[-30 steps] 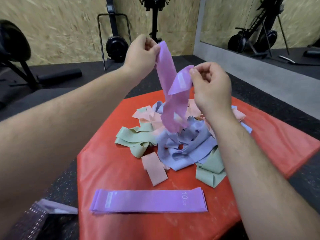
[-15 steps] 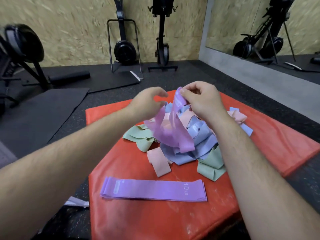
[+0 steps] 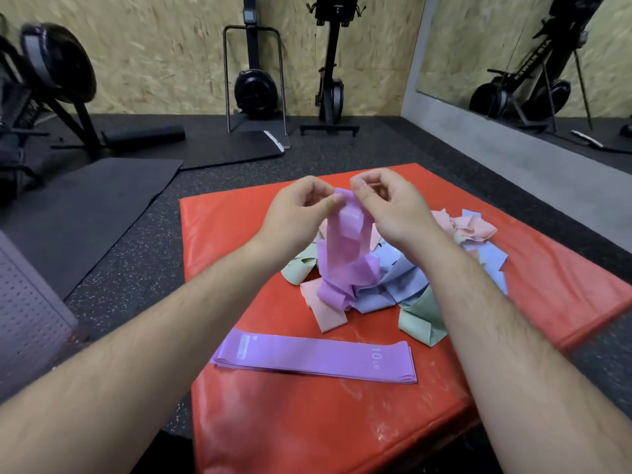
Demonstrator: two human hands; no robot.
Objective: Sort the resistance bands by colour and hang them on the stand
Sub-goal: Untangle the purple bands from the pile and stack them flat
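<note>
A crumpled purple resistance band [image 3: 345, 258] hangs over the pile of bands [image 3: 393, 278]. My left hand [image 3: 297, 217] pinches its top edge from the left and my right hand [image 3: 390, 210] pinches it from the right, close together. The pile under it holds blue, pink and green bands, tangled. A flat stack of purple bands [image 3: 314, 357] marked 10 LB lies nearer to me on the red mat [image 3: 342, 429]. No stand for hanging is in view.
The red mat lies on dark rubber flooring. A black floor mat [image 3: 85, 206] is at the left, gym machines [image 3: 254, 77] stand by the chipboard back wall, and a mirror [image 3: 533, 63] runs along the right wall.
Both hands came down from head height with the purple band to just above the pile and moved closer together. The view tilted down and shifted.
</note>
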